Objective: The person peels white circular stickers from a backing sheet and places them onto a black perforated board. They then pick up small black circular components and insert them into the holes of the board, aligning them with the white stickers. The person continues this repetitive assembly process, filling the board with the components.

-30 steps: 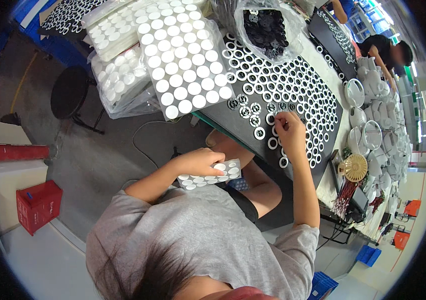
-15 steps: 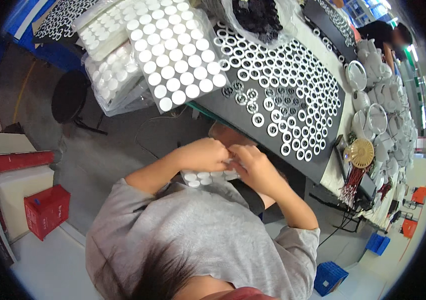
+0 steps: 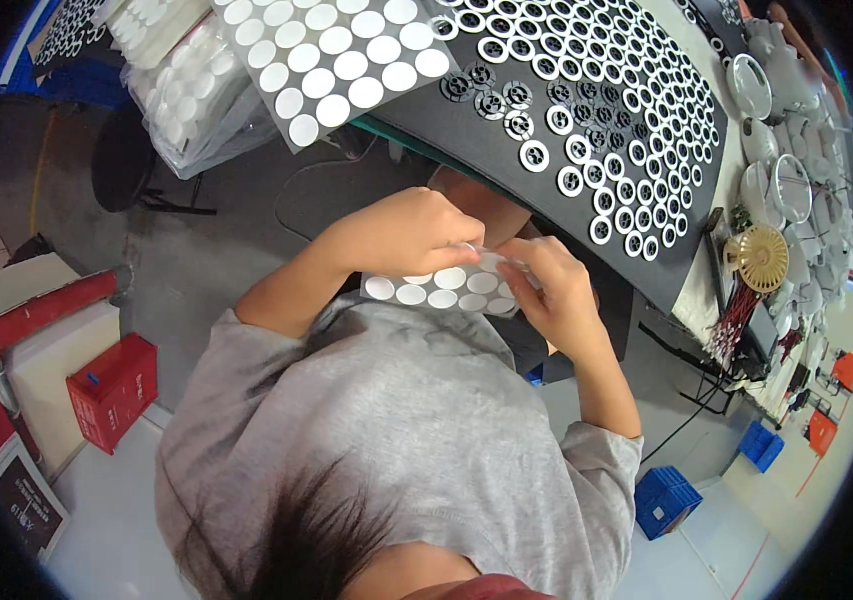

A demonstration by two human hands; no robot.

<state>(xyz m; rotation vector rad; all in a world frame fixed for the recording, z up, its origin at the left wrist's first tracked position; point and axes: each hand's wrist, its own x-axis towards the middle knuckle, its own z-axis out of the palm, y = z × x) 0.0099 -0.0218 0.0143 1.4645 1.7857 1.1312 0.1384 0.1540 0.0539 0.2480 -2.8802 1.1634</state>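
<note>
A sheet of white round stickers (image 3: 443, 298) lies over my lap, close to my grey shirt. My left hand (image 3: 415, 232) is closed above it, with thumb and forefinger pinched at the sheet's far edge. My right hand (image 3: 559, 290) grips the sheet's right end between thumb and curled fingers. Whether a single sticker is also between the fingertips is too small to make out. In front of me, on a dark board (image 3: 507, 190), lie many white rings with black centres (image 3: 534, 155). A larger sheet of white round stickers (image 3: 350, 65) overhangs the table edge.
Bagged stacks of white discs (image 3: 187, 90) sit at the far left, near a dark round stool (image 3: 129, 175). White lamp-like housings (image 3: 792, 180) and a yellow fan (image 3: 757, 258) crowd the right side. Red box (image 3: 115, 392) stands left, blue crate (image 3: 667, 502) right.
My hands have moved apart slightly, showing more of the sticker sheet between them. The whole view has shifted, so the table sits higher in the picture.
</note>
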